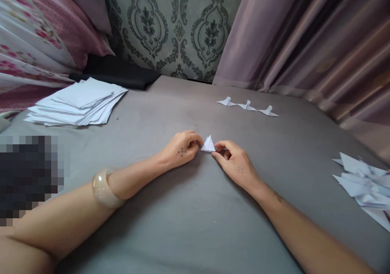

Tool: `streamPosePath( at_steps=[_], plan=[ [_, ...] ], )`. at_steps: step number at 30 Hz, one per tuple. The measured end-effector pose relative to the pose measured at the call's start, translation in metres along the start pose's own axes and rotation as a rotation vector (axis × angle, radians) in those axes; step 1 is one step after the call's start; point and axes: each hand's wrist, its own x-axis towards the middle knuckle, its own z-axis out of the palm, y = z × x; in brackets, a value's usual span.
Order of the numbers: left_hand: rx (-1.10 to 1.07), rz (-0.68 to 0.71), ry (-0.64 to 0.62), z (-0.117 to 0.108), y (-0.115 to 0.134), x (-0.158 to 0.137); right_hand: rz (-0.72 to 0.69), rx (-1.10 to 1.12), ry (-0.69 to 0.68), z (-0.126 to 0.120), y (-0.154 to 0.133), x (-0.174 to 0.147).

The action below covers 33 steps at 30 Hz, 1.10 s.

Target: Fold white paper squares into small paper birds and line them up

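Note:
Between my two hands, in the middle of the grey sheet, stands a small white folded paper piece [208,144], roughly triangular with its point up. My right hand [237,162] pinches its lower right corner between thumb and fingers. At the opposite corner, the closed, curled fingers of my left hand [184,148] meet the paper's left edge. The exact grip of the left fingertips is partly hidden. Farther back lie three folded paper figures [248,105] in a row, each with flat wings and a raised middle part.
A stack of white paper sheets [79,103] lies at the left, by a black cloth [122,70]. More folded papers [365,180] are heaped at the right edge. Pink curtains [292,34] hang along the right, and a patterned wall [179,26] closes off the back.

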Motion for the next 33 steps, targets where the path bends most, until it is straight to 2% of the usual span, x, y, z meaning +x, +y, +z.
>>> streamPosePath(
  at_steps=[4,10,14,20,29,33],
  plan=[
    [-0.034,-0.002,-0.006,-0.0004,0.0000,0.0005,0.008,0.029,0.003,-0.0005,-0.0006,-0.0001],
    [-0.084,-0.045,-0.022,-0.0010,0.0047,-0.0001,0.117,0.104,0.010,-0.0007,-0.0030,0.0017],
    [-0.095,-0.028,-0.028,0.0001,0.0049,-0.0005,0.037,0.071,-0.010,0.0001,-0.0017,0.0006],
    [-0.107,-0.021,-0.015,0.0020,0.0019,-0.0001,-0.093,-0.001,0.033,0.0036,0.0010,-0.0017],
    [-0.059,0.021,-0.064,0.0013,0.0014,-0.0001,-0.097,-0.034,0.058,0.0023,-0.0062,-0.0014],
    [-0.028,0.085,-0.059,0.0045,-0.0013,-0.0011,-0.072,-0.044,0.070,0.0061,-0.0018,0.0043]
  ],
)
